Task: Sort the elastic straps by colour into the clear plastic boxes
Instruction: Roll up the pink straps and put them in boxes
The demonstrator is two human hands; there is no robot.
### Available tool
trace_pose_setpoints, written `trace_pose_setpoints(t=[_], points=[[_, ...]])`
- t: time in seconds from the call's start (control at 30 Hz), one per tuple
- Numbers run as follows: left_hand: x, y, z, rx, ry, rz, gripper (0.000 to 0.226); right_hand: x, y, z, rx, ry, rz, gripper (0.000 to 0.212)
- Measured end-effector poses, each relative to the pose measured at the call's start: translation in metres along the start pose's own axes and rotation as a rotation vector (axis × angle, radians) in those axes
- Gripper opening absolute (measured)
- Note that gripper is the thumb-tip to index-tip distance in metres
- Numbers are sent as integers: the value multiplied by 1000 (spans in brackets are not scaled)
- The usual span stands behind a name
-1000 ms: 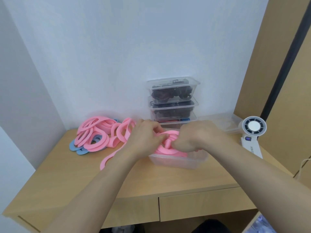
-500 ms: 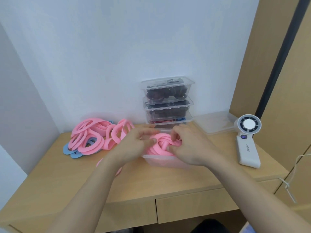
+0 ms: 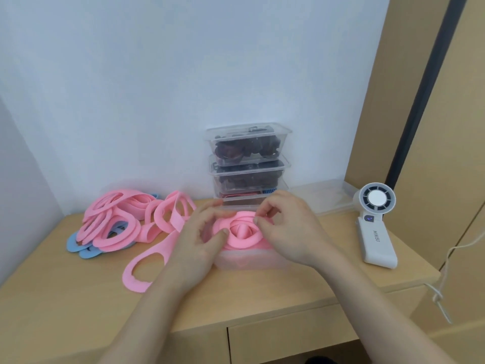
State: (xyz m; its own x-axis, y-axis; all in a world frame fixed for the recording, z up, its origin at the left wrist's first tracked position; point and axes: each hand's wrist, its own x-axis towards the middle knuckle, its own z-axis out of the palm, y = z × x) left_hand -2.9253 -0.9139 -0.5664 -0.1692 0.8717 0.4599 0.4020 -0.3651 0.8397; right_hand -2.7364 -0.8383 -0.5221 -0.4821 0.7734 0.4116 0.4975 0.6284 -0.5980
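A coil of pink elastic straps [image 3: 242,233] lies in an open clear plastic box [image 3: 246,260] at the middle of the desk. My left hand [image 3: 200,239] curls round the coil's left side, thumb against the pink fabric. My right hand [image 3: 287,229] pinches the coil's upper right edge between thumb and forefinger. One loose pink strap [image 3: 147,267] lies flat just left of the box, partly under my left wrist. A pile of pink straps [image 3: 118,223] sits at the back left, with blue straps [image 3: 74,244] under it.
Three closed clear boxes [image 3: 249,164] with dark contents are stacked against the wall behind the open box. A clear lid [image 3: 324,198] lies to their right. A white handheld fan [image 3: 375,227] stands near the desk's right edge, where a white cord [image 3: 446,274] hangs.
The pink straps have settled into a flatter coil in the box. My hands have drawn slightly apart, now at the coil's two sides.
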Motion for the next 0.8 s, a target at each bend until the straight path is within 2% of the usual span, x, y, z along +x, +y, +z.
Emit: trace_pose_setpoints(t=[0.1, 0.13, 0.17, 0.2, 0.27, 0.33, 0.63, 0.8], points=[[-4, -1, 1, 28, 5, 32, 42, 5, 10, -8, 467, 234, 94, 26], [-5, -1, 3, 26, 16, 37, 42, 9, 18, -12, 519, 342, 144, 28], [-6, -2, 4, 24, 28, 38, 42, 16, 31, -17, 414, 430, 205, 25], [-7, -3, 5, 22, 38, 37, 42, 24, 46, -20, 189, 446, 264, 20], [-7, -6, 5, 20, 50, 38, 41, 34, 72, -19, -376, 297, 347, 21], [-7, -10, 5, 11, 56, 47, 41, 37, 87, -8, -636, 166, 391, 32], [-5, -11, 6, 2, 60, 59, 43, 40, 101, 8, -665, 257, 403, 23], [-7, -9, 5, 17, 65, 51, 44, 41, 98, 7, -617, 415, 392, 23]])
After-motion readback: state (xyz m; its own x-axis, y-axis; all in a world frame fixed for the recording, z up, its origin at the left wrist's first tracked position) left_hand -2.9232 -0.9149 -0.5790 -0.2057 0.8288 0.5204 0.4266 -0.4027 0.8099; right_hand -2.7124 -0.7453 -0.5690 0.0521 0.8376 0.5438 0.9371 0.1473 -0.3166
